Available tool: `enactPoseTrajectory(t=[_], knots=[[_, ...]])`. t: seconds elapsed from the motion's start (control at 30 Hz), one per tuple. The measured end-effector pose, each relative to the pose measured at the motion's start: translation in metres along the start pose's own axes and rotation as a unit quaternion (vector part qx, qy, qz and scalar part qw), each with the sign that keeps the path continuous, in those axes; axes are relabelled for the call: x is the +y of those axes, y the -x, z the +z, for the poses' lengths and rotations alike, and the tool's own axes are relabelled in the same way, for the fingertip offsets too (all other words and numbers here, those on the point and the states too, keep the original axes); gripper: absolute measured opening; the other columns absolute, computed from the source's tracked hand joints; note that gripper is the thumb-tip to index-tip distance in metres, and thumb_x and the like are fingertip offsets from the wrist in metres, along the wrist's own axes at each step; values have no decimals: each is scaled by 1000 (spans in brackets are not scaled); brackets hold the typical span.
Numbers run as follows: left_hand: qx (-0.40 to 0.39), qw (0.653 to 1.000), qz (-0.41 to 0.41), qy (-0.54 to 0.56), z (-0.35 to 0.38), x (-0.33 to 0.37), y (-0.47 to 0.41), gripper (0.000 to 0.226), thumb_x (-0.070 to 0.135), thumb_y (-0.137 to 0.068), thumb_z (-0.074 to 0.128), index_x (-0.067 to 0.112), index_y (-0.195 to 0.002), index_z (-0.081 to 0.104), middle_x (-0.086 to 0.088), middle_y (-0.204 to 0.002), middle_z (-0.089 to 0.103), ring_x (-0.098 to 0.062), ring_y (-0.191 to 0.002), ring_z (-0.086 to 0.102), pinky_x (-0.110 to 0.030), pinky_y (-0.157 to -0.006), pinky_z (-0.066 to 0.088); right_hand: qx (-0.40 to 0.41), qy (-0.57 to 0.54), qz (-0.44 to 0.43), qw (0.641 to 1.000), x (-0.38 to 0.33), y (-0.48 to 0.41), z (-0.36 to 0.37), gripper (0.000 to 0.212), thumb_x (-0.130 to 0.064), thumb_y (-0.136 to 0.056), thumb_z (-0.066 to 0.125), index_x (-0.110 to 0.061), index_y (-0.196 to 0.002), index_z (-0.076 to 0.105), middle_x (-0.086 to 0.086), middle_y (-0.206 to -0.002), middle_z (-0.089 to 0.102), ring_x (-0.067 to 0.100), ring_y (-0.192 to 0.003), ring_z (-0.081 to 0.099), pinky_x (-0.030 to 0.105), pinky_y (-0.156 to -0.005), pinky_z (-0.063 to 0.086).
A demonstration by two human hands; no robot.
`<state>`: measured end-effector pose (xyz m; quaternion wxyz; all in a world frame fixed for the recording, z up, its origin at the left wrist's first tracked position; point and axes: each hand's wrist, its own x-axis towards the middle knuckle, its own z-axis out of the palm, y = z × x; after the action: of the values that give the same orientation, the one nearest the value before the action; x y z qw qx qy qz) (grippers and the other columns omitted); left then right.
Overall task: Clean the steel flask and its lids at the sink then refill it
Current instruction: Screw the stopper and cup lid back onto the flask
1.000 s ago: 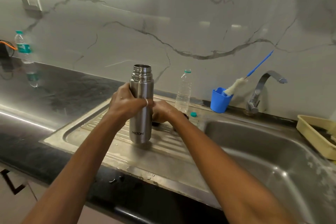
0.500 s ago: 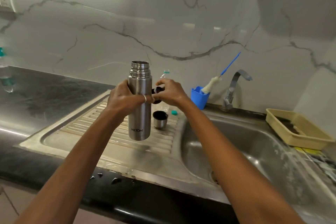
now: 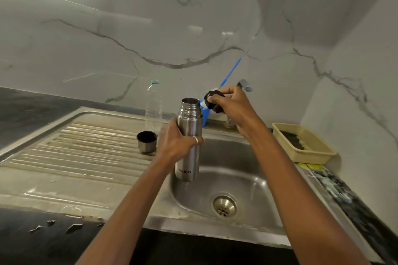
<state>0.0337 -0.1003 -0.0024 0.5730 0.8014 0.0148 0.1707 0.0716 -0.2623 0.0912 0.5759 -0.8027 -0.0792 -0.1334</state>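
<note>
The left hand point(image 3: 175, 143) is wrapped around the middle of the steel flask point(image 3: 187, 157), fingers curled round its body, a ring on one finger. It holds the flask upright and off the surface, above the left edge of the sink basin point(image 3: 241, 170). The flask's mouth is open, its threaded neck bare, and a brand name is printed near its base. The right hand point(image 3: 237, 109), raised just to the right of the flask's mouth, pinches the black inner lid point(image 3: 213, 101) between thumb and fingertips. The lid is apart from the flask.

At far left a dark countertop point(image 3: 32, 109) runs back to the marble wall point(image 3: 107, 38). Next comes the ribbed steel drainboard point(image 3: 75, 146), its surface showing pale streaks. Near its right end the flask's steel cup lid point(image 3: 146, 141) stands mouth up, showing a dark inside. Just behind it stands a clear plastic bottle point(image 3: 153, 105) with a teal cap. A blue holder point(image 3: 205, 115) is partly hidden behind the flask, and the blue handle of a bottle brush point(image 3: 229, 73) slants up from it. The tip of the tap point(image 3: 245, 86) shows above the right hand. Below it, the basin has a round steel drain point(image 3: 224, 206). To the right, a beige plastic tray point(image 3: 318, 152) sits on the counter by the corner.
</note>
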Motion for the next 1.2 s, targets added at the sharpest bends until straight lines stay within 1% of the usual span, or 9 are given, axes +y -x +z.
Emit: enactPoseTrajectory(t=[0.1,0.2,0.3,0.37,0.47,0.67,0.8,0.9,1.2], knots=[[-11,1000,-4,4,24,-10,-2,62,30,-64,93,26,-113,56,8,-98,64,-13,-91,63,-40,-85,56,30,-36,-11,999,6,0,-7,37,-21,-85,77,-15,-113,54,-2,-98,67,6,-77,70,24,-73,57],[-14,1000,-11,1,39,-21,0,58,30,-64,93,29,-106,53,9,-96,63,-9,-87,62,-34,-78,55,26,-68,-28,997,9,-1,-14,34,-16,-91,72,-14,-119,53,-7,-96,67,0,-72,71,26,-80,58],[-25,999,-30,-1,49,-30,0,58,30,-66,93,28,-109,53,6,-98,64,-11,-87,62,-34,-79,54,-19,-79,-35,996,12,-2,-15,32,-15,-92,72,-12,-121,60,5,-109,72,13,-90,75,41,-95,59],[-31,999,-28,-17,52,-33,0,59,31,-66,92,27,-110,53,6,-98,63,-13,-89,62,-38,-82,55,-49,-71,-38,996,16,-2,-12,32,-20,-87,76,-14,-116,65,10,-114,72,21,-98,75,46,-98,57],[-31,999,-19,-34,54,-36,-2,61,32,-65,92,25,-113,55,7,-98,63,-15,-90,62,-39,-83,55,-60,-26,-46,997,24,-3,-5,42,-34,-72,82,-21,-109,68,6,-115,71,21,-106,72,46,-98,56],[-32,997,-10,-73,57,-44,-1,62,37,-62,93,26,-109,55,5,-99,62,-17,-89,62,-45,-84,57,-109,83,-56,989,36,0,0,41,-24,-84,81,-22,-117,58,-2,-115,63,14,-108,64,39,-97,55],[-40,996,-12,-76,60,-47,0,62,36,-62,93,26,-109,54,7,-98,62,-16,-90,62,-46,-86,57,-177,198,-49,963,37,3,-6,59,-26,-82,83,-27,-134,54,0,-122,59,16,-112,61,41,-101,52],[-50,996,-15,-76,63,-52,1,64,35,-62,93,26,-111,53,7,-98,63,-17,-90,64,-48,-87,57,-215,261,-55,939,32,3,-11,63,-23,-82,83,-27,-139,57,1,-124,60,17,-112,61,42,-104,51],[-55,996,-18,-71,65,-58,-1,65,37,-58,93,30,-109,52,10,-97,63,-16,-89,64,-48,-86,58,-306,389,-38,868,1,-5,-2,56,-2,-84,76,-26,-134,64,5,-132,62,25,-119,59,44,-105,50]])
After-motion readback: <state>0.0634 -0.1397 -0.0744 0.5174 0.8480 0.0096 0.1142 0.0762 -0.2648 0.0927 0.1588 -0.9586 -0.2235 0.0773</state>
